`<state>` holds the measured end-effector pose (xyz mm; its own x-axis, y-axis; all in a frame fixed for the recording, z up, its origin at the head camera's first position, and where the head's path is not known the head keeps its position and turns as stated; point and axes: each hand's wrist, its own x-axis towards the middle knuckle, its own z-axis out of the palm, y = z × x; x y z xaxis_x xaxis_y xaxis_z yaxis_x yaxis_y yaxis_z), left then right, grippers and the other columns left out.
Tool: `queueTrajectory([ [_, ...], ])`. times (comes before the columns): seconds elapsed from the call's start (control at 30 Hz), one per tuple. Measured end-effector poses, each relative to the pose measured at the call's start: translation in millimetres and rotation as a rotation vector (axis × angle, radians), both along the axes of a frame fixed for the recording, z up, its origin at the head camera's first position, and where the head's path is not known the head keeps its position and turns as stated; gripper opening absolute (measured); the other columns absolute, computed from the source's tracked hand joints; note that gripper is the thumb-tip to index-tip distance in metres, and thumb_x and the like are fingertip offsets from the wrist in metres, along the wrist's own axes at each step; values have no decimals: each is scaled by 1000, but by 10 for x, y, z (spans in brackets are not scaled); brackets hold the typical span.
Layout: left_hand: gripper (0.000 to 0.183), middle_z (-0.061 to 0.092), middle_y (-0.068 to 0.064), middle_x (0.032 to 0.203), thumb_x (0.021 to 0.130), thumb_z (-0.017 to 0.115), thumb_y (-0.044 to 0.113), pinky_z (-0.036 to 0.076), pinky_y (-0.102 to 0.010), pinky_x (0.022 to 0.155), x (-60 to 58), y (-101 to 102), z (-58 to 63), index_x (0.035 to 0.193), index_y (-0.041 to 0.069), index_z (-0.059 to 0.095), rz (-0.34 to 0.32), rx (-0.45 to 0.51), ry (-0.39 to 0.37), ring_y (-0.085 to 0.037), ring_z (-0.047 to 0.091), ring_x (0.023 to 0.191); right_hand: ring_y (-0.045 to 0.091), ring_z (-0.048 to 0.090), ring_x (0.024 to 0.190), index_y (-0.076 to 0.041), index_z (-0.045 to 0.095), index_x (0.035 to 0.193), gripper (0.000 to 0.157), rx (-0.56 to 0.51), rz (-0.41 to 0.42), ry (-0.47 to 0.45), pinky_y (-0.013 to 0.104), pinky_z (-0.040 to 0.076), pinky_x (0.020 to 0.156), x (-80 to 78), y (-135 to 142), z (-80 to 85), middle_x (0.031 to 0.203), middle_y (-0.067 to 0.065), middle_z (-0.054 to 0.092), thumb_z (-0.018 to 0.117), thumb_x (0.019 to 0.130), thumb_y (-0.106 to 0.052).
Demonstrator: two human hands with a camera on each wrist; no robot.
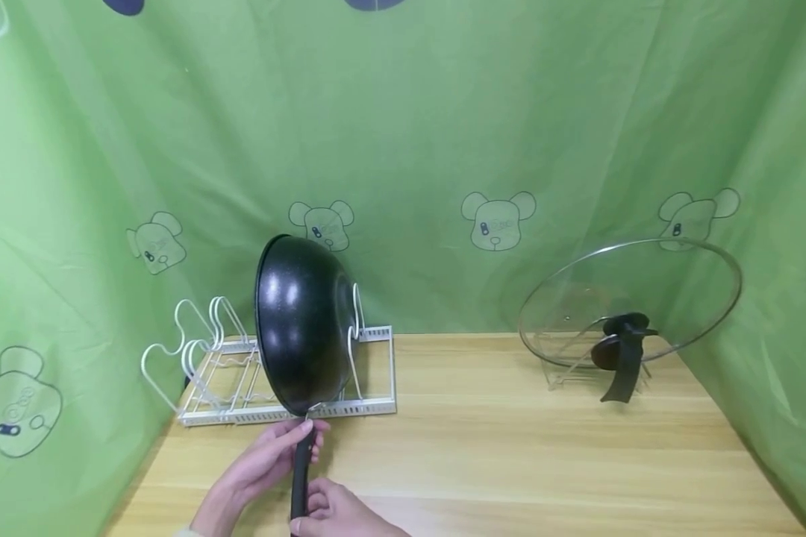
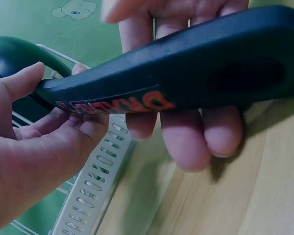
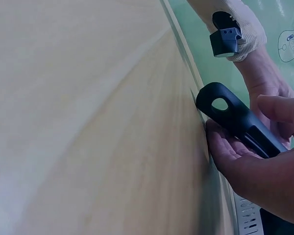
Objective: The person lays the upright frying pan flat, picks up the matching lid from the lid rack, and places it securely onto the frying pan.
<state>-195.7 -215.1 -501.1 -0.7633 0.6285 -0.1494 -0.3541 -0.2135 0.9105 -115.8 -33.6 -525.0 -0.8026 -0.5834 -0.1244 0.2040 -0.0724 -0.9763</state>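
Over the white metal rack with slotted rails (image 1: 369, 407), at the left of the pale wood-grain surface (image 1: 510, 447), a deep round black wok (image 1: 302, 321) is tipped on its side. Its rim faces left and its base is turned right, towards the curved white wire dividers (image 1: 351, 339) at that end; other dividers of the same kind stand to its left. Whether its weight is on the rack or in the hands, the views do not show.

From its near side the long black handle (image 1: 301, 470) comes out past the front rail towards the person. The left hand (image 1: 265, 462) pinches it right beside the wok, thumb above and fingers beneath. The right hand (image 1: 339, 511) grasps it nearer its free end, fingers curled around its underside. Red lettering runs along the handle, and its end has an oval hole.

At the back right, well apart from the wok, a large clear glass lid (image 1: 625, 276) with a metal rim stands tilted at a thin wire stand (image 1: 551, 373); its black knob faces the person. Behind everything hangs a green cloth (image 1: 416, 134) printed with bear heads. A small black device (image 3: 225, 41) sits over the pale knitted cuff (image 3: 250, 34) at the left wrist.
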Motion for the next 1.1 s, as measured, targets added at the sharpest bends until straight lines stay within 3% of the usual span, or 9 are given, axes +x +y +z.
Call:
queueTrajectory([
  [0.27,28,56,-6,97,103,37,16,46,-31,82,2,44,-17,119,-5,47,-15,19,5,-16,53,87,13,64,74,-2,55,105,24,6,-19,-25,24,52,68,2,-13,21,82,3,65,65,86,-11],
  [0.5,22,48,-3,88,104,33,15,42,-27,75,-13,74,-18,113,-2,44,-71,79,18,-15,46,77,12,62,70,1,55,107,25,18,-21,0,21,50,64,-14,-64,27,79,0,64,63,86,-9],
  [0.9,17,52,-3,93,103,32,14,45,-25,73,-15,111,25,106,7,47,-82,96,-5,-13,50,75,9,58,68,-2,58,97,16,-23,-3,-14,21,46,64,-28,-108,10,75,-3,62,63,86,-11],
  [1.1,16,47,0,85,103,34,16,43,-23,68,-10,118,31,99,10,48,-79,119,-26,-13,46,73,7,52,64,-2,61,92,11,-57,1,-54,20,42,61,0,-160,8,71,-6,56,62,86,-11],
])
